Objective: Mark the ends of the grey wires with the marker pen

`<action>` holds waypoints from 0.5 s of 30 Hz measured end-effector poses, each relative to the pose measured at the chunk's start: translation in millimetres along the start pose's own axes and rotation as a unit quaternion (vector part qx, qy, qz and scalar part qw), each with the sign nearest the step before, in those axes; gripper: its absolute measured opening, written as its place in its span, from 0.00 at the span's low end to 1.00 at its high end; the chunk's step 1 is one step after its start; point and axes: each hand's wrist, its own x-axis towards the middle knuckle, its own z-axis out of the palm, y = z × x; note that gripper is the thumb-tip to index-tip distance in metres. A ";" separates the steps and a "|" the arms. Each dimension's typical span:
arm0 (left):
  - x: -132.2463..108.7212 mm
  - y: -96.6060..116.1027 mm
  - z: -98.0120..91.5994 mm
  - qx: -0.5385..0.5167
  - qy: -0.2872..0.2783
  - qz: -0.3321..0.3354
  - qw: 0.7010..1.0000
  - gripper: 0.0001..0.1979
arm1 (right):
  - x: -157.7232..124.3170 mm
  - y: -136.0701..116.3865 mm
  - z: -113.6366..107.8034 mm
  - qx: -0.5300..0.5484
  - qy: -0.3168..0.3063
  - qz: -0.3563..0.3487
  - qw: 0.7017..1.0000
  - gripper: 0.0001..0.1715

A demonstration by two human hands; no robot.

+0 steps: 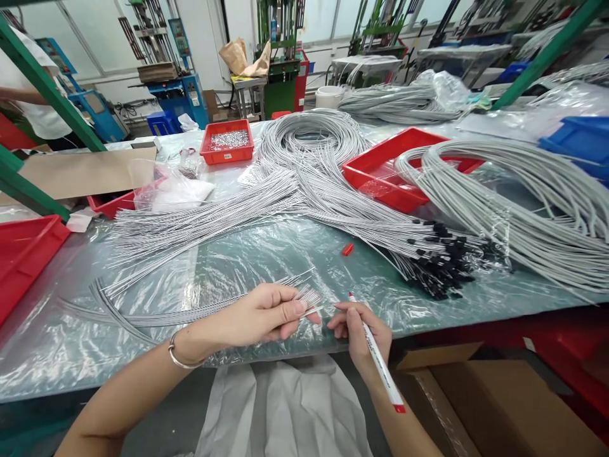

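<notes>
My left hand [264, 314] is closed round a small bundle of thin grey wires [190, 312], whose stripped ends fan out past my fingertips near the table's front edge. My right hand [360, 330] is closed on a white marker pen with a red tip [378, 358], its point facing the wire ends. The two hands are almost touching. A red pen cap [347, 249] lies on the plastic sheet just beyond them.
Large piles of grey wires [304, 184] cover the plastic-covered table [266, 254], some with black ends [440, 260]. Red trays [227, 142] [380, 171] [23, 254] sit around. A cardboard box [485, 406] is below right. A person in white [33, 95] stands far left.
</notes>
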 end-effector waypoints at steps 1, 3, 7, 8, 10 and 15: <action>0.2 0.4 0.2 -0.003 0.000 0.001 1.000 0.18 | -0.5 -1.7 1.1 -0.002 0.004 0.002 1.000 0.15; 0.5 1.3 1.0 -0.007 0.001 -0.001 1.000 0.18 | -1.5 -3.4 2.6 -0.006 0.003 0.003 1.000 0.14; 1.3 2.4 3.1 -0.003 0.003 -0.008 1.000 0.18 | -1.3 -0.1 1.5 -0.018 -0.010 -0.009 1.000 0.14; 1.6 2.2 3.4 0.002 0.003 -0.008 1.000 0.18 | -0.8 1.6 0.5 -0.019 -0.015 -0.016 1.000 0.14; 2.0 1.5 3.1 0.014 0.000 -0.008 1.000 0.18 | 0.2 5.1 -1.8 -0.023 -0.026 -0.031 0.999 0.13; 1.1 3.4 4.0 0.139 0.022 0.026 0.990 0.17 | -0.9 9.0 -4.7 -0.045 -0.053 -0.060 0.996 0.09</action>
